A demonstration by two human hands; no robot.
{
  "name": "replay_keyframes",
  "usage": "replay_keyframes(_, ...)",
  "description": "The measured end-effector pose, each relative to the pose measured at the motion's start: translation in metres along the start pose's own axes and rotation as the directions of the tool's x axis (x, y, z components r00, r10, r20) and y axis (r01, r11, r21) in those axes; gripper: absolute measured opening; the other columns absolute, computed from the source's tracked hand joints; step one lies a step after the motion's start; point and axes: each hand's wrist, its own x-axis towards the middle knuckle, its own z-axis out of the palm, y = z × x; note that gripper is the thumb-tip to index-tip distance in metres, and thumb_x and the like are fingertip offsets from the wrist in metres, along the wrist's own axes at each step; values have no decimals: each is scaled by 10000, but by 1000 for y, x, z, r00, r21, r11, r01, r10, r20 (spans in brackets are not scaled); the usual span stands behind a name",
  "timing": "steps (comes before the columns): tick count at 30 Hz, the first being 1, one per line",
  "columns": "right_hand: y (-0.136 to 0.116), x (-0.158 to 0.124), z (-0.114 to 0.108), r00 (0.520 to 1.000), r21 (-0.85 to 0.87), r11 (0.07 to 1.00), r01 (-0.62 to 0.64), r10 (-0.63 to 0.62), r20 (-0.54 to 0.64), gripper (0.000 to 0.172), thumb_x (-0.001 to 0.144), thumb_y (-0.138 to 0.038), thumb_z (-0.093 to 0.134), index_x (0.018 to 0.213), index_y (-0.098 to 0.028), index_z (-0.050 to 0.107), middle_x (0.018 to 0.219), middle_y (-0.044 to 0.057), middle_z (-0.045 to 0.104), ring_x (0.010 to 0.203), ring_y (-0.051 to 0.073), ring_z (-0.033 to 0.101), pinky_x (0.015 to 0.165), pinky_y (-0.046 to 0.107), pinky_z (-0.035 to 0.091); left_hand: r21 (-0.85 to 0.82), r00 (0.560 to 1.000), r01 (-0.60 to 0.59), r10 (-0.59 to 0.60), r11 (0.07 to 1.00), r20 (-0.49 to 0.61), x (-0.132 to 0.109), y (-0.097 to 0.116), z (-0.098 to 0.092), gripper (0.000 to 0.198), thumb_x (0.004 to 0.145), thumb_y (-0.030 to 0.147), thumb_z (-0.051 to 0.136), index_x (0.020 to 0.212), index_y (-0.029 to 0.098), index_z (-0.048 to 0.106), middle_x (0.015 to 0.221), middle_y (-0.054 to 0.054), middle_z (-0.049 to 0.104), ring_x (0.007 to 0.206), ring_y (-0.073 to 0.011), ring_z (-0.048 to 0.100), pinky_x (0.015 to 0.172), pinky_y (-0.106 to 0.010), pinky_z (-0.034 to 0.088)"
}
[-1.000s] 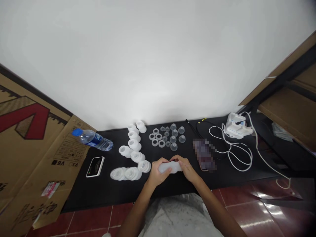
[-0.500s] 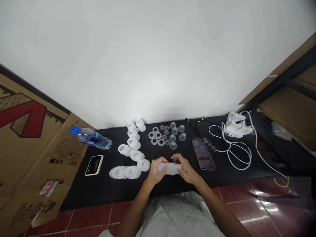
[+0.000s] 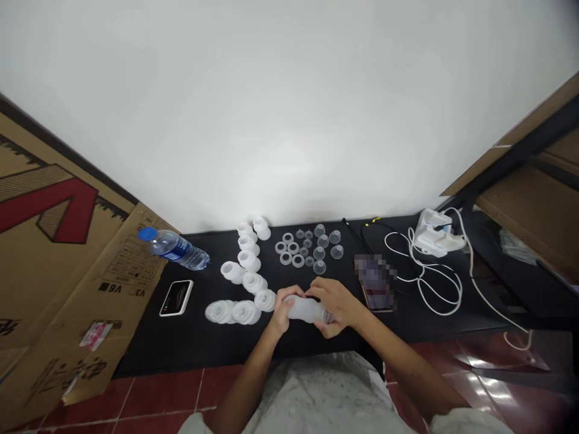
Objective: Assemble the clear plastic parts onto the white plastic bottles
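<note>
Translucent white plastic bottle-shaped part (image 3: 305, 308) lies across both hands, over a black table (image 3: 190, 343). It looks light and a little soft, maybe slippery, so the good place to take hold is around its middle body. The left hand (image 3: 284, 307) is closed on one end, and the right hand (image 3: 332, 304) grips the other end. Just beside stand white funnel-shaped parts (image 3: 254, 282), and farther are clear plastic rings (image 3: 286, 258) and small cups (image 3: 319, 251).

The right hand (image 3: 333, 306) has slid out to the far end of the frosted plastic bottle (image 3: 304, 308), which seems tipped slightly lower there, while the left hand (image 3: 283, 308) grips the near end.
</note>
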Motion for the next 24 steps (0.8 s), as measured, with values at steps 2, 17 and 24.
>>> replay_keyframes(2,6,-1,-1,996,-15,997,-74,73,-59,579,876,-707,634,1180,-215,618,999,106,652,849,300,614,771,419,522,-20,1000,-4,4,1000,12,3,2,3,661,934,791,481,803,181,700,762,-70,673,703,-237,602,668,-348,468)
replay_keyframes(17,11,-27,39,711,683,651,-330,648,-274,382,902,-548,845,955,-246,616,894,-2,613,772,179,588,681,268,489,-18,995,-43,41,999,-88,7,12,10,586,983,728,547,865,172,689,786,-44,647,712,-206,569,658,-300,418)
replay_keyframes(24,8,-29,8,847,558,756,-342,506,-166,399,924,-455,883,1274,-299,773,1088,50,675,983,225,685,831,324,579,-70,997,-29,23,997,-80,8,13,8,519,1005,671,521,900,181,657,825,-39,628,737,-206,562,672,-303,425)
